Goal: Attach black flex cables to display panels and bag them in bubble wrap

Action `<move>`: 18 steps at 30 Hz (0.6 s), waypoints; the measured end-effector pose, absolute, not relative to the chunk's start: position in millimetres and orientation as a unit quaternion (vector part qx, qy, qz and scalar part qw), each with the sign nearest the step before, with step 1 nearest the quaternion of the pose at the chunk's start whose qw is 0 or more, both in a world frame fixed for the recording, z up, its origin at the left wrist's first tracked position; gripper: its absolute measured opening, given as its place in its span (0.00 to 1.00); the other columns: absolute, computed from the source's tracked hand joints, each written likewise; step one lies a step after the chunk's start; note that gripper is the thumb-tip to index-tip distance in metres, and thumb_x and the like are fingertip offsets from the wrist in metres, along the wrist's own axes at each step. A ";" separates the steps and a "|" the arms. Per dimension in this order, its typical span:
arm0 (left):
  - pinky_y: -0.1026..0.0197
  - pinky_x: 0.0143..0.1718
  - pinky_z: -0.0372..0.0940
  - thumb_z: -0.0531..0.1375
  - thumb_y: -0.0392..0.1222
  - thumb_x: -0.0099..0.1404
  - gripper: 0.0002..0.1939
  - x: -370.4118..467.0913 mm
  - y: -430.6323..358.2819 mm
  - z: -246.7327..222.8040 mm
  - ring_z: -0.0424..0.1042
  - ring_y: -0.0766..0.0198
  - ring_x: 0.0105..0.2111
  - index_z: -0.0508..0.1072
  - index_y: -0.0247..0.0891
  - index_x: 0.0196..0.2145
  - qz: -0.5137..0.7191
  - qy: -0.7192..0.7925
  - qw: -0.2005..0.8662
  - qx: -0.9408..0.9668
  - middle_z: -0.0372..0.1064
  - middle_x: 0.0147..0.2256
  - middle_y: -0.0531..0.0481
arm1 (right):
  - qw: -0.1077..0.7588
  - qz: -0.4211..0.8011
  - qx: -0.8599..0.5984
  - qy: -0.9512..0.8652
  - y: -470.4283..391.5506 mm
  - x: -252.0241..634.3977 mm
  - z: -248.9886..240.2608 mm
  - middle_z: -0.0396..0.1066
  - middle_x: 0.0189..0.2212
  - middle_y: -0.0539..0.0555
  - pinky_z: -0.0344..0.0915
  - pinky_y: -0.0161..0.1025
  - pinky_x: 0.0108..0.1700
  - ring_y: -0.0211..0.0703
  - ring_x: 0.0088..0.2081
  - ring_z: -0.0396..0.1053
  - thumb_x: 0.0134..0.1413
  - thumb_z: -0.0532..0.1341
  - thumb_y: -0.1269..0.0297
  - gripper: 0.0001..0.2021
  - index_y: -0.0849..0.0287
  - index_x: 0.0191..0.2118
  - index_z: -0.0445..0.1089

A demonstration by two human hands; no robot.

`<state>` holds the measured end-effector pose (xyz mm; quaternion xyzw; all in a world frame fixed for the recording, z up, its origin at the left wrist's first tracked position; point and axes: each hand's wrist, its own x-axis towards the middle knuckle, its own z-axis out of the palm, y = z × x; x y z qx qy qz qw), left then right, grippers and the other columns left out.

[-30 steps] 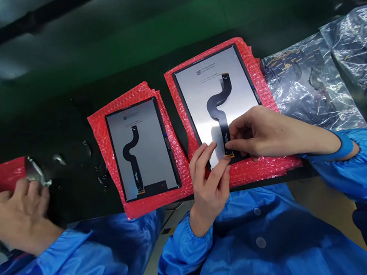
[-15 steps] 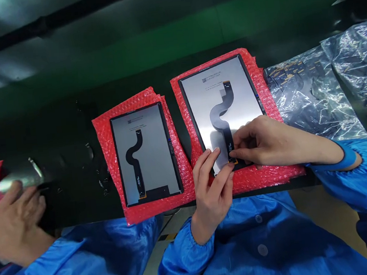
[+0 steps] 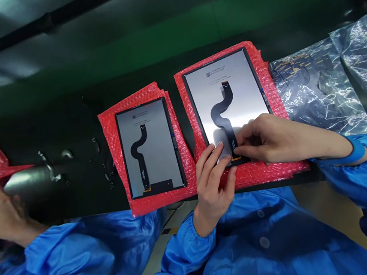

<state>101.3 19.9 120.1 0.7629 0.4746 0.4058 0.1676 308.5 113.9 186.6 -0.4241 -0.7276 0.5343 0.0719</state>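
A display panel [image 3: 199, 96] lies back side up on red bubble wrap [image 3: 273, 88] in front of me. A black S-shaped flex cable [image 3: 220, 108] runs down its silver back to an orange-edged connector at the near edge. My right hand [image 3: 262, 140] pinches the cable's lower end between thumb and fingers, just above that connector. With fingers stretched out, my left hand [image 3: 213, 187] rests its fingertips on the panel's near left edge, beside the cable end. My left palm holds nothing.
To the left, a second display panel [image 3: 165, 148] with a similar cable lies on its own red bubble wrap [image 3: 112, 132]. A co-worker's hand [image 3: 4, 215] touches red wrap at far left. Clear plastic bags [image 3: 323, 92] holding flat parts lie at right.
The whole view has shifted slightly. My right hand keeps its pinch at the cable's lower end, and my left hand stays at the panel's edge. The co-worker's hand has moved onto the red wrap.
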 end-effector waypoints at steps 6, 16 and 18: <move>0.41 0.59 0.74 0.66 0.31 0.68 0.15 100.3 22.0 121.9 0.72 0.49 0.62 0.73 0.36 0.52 0.407 0.465 0.152 0.771 0.76 0.57 0.38 | 0.070 0.550 -0.405 -0.727 115.9 308.3 188.9 0.60 0.17 0.45 0.49 0.38 0.27 0.33 0.21 0.52 0.59 0.60 0.68 0.13 0.58 0.23 0.65; 0.43 0.60 0.75 0.66 0.32 0.69 0.18 100.6 20.5 120.8 0.71 0.50 0.63 0.71 0.35 0.55 0.404 0.478 0.161 0.763 0.76 0.57 0.38 | 0.071 0.517 -0.388 -0.760 115.4 310.0 182.5 0.62 0.19 0.45 0.49 0.38 0.28 0.33 0.21 0.54 0.60 0.59 0.70 0.11 0.58 0.25 0.66; 0.44 0.59 0.76 0.66 0.32 0.70 0.18 100.5 21.0 121.7 0.71 0.51 0.63 0.71 0.35 0.56 0.400 0.479 0.156 0.765 0.76 0.57 0.38 | 0.067 0.515 -0.380 -0.766 116.5 309.5 182.9 0.64 0.20 0.46 0.50 0.38 0.29 0.34 0.21 0.56 0.62 0.59 0.69 0.11 0.58 0.26 0.67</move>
